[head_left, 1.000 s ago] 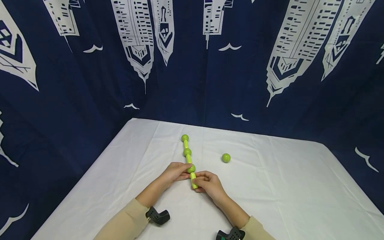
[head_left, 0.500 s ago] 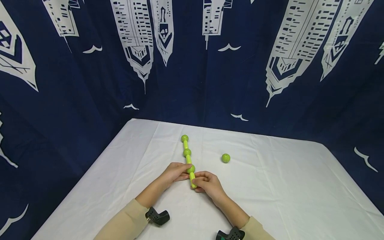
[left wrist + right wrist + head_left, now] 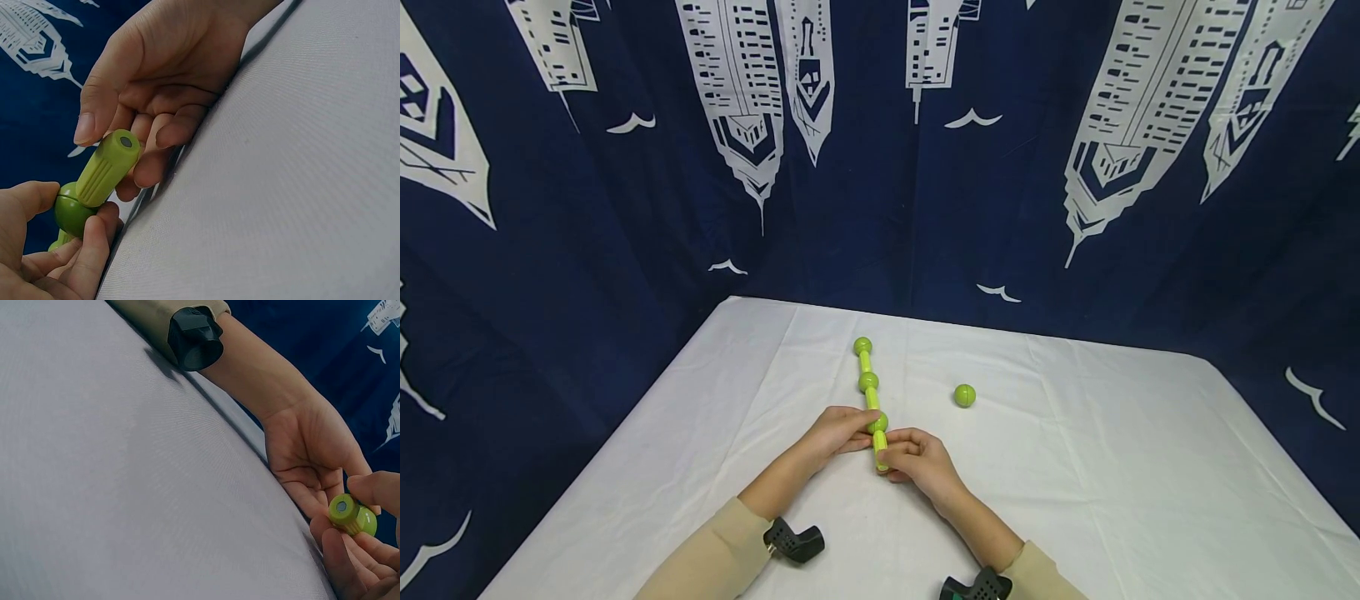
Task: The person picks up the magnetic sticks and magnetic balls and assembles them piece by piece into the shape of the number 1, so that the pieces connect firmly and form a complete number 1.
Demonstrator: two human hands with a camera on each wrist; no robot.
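Observation:
A line of green balls joined by yellow-green rods runs away from me in the head view, from the far ball [image 3: 862, 345] through the middle ball [image 3: 868, 382] to the near ball [image 3: 882, 423]. My left hand [image 3: 838, 432] pinches that near ball between thumb and fingers. The nearest rod [image 3: 103, 172] meets the ball and has ridged sides; a grey disc marks its free end in the left wrist view. My right hand [image 3: 927, 468] holds this rod near its free end, thumb on one side, fingers on the other.
One loose green ball [image 3: 965, 395] lies to the right of the line. Everything sits on a white cloth-covered table [image 3: 1120, 467]. Behind it hangs a dark blue curtain [image 3: 865, 242] with white building prints. A black device [image 3: 795, 542] is strapped at the left wrist.
The free end of the nearest rod has swung slightly left, more in line with the other rods, with the right fingertips following. The left hand has stayed put on the ball.

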